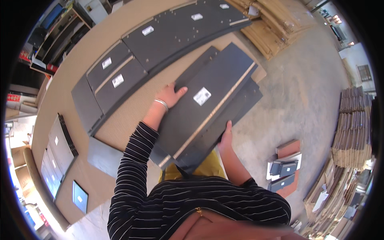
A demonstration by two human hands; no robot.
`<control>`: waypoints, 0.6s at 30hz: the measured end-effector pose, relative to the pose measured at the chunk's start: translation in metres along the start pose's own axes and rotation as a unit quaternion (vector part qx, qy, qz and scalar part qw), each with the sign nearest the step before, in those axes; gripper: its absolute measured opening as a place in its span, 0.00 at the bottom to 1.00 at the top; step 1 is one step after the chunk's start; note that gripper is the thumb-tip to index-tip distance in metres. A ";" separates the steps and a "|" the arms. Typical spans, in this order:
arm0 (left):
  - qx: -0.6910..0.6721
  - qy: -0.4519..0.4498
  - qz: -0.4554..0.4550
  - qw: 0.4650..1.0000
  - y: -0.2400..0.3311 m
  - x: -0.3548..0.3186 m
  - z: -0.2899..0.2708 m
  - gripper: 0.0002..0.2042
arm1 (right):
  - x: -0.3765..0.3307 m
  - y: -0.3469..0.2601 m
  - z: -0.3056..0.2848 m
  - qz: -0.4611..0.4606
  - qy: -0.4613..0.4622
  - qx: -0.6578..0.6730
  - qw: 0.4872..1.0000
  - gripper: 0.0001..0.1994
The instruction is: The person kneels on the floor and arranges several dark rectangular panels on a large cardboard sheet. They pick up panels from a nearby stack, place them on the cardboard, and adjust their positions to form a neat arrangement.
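A long dark grey panel (218,76) with a white label and a pale groove along one side lies tilted in front of me. It rests over other dark grey boards, one of which shows past its right edge (244,100). At the left long edge, my left hand (172,96) grips it, thumb on the top face and fingers over the side. On the opposite side, my right hand (226,138) holds the lower board's edge, thumb up; its other fingers are hidden beneath. Ribbed cardboard (128,108) shows to the left of the boards.
More labelled dark panels (168,36) lie along the far side of the cardboard-covered table. Flattened cartons (272,24) sit at far right, with tall cardboard stacks (352,124) beyond the floor. Small dark boards (284,170) lie on the floor at right. Shelves (60,36) stand at far left.
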State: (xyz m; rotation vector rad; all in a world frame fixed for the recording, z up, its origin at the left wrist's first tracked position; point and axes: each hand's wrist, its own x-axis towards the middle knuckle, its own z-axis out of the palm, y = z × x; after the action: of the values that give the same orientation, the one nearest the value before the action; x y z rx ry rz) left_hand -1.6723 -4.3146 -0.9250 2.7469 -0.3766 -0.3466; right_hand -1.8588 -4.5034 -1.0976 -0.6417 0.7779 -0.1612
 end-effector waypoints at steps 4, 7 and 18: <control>-0.006 0.215 0.033 0.976 -0.031 -0.065 -0.001 0.31 | -0.001 -0.001 -0.007 0.033 -0.087 0.045 0.995 0.34; -0.155 0.310 -0.121 0.930 -0.072 -0.146 0.005 0.27 | 0.002 -0.012 -0.022 0.122 -0.125 -0.022 0.984 0.32; -0.467 0.531 -0.464 0.533 -0.049 -0.345 0.154 0.32 | 0.136 -0.183 -0.066 -0.005 -0.048 -0.153 0.987 0.18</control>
State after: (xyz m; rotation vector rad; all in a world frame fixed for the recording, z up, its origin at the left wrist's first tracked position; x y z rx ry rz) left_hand -2.0280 -4.2136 -1.0172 1.3266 1.2439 0.7244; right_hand -1.7912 -4.7307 -1.1059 -0.9380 0.7127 -0.0185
